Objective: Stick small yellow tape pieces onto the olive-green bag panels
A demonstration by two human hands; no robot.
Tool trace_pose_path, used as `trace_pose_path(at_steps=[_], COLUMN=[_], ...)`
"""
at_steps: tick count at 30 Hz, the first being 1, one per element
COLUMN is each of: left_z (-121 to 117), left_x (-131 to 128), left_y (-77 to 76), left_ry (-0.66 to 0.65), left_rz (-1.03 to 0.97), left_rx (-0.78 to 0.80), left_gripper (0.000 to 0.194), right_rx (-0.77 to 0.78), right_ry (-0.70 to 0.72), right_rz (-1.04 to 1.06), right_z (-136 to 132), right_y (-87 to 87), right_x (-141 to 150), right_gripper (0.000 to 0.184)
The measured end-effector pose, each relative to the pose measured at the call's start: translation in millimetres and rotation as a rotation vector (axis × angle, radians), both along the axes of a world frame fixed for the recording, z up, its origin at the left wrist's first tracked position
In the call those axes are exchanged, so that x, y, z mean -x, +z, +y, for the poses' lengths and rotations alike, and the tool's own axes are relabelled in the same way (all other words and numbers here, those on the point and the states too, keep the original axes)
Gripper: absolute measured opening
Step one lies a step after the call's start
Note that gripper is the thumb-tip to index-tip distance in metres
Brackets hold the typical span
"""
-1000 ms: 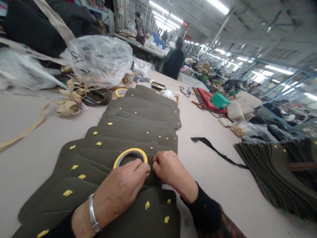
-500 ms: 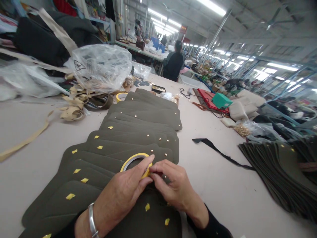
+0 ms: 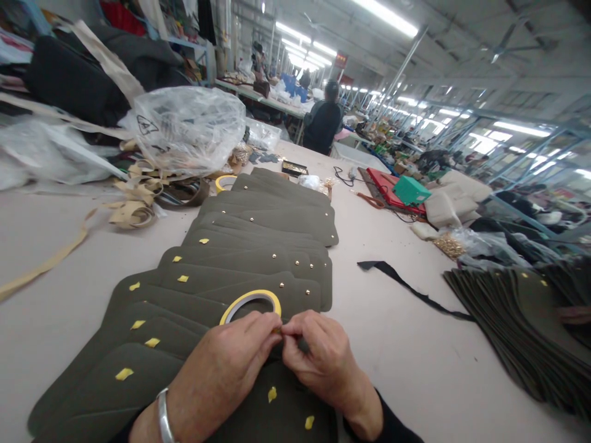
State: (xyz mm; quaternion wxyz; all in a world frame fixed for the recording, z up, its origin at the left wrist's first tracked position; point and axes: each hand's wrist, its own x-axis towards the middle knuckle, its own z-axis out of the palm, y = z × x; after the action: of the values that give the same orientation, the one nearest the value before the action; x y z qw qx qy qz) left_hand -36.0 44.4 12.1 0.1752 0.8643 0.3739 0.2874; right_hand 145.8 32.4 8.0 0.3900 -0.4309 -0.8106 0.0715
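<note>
I see a left hand (image 3: 231,366) and a right hand (image 3: 323,357) pinching a yellow tape roll (image 3: 253,296) over dark panels (image 3: 221,271).
Left to right: plastic bag (image 3: 189,132), contents unclear to me; left fingers (image 3: 265,323) at the roll's near edge; black box (image 3: 290,164) of gold pieces (image 3: 296,171); right fingertips (image 3: 292,332) nipping the tape; clear bag (image 3: 480,247) with gold bits (image 3: 447,247).

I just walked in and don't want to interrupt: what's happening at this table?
A person's left hand holds a roll of yellow tape at its near edge. The right hand is pinched right beside it; whatever it grips is too small to tell. Both are over overlapping dark panels, some bearing yellow tape pieces and others small gold studs. More panels are stacked at the picture's right.
</note>
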Motion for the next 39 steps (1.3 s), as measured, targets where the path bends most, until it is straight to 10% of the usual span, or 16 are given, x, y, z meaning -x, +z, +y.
trace_pose_path(at_steps=[15,27,34,39], left_z=[-4.2,8.0,9.1,11.1], left_x=[-1.6,-7.9,-6.0,-9.3], left_y=[-6.0,-12.8,-11.8,-13.1], left_ry=[0.132,0.141,0.147,0.192], left_rz=[0.044,0.411,0.426,0.451], left_rx=[-0.170,0.099,0.082,0.011], left_gripper=[0.012,0.016,0.017,0.020], right_rx=[0.943,0.465,0.439,0.130], right_ry=[-0.211,-0.279,-0.202,-0.006], right_rz=[0.567,-0.287,-0.130,-0.342], right_z=[54.0,73.0,71.3,68.0], right_y=[-7.0,0.4,-4.0,-0.9], right_x=[-6.4,7.9,-1.7,-17.9], right_gripper=[0.021,0.017,0.025,0.013])
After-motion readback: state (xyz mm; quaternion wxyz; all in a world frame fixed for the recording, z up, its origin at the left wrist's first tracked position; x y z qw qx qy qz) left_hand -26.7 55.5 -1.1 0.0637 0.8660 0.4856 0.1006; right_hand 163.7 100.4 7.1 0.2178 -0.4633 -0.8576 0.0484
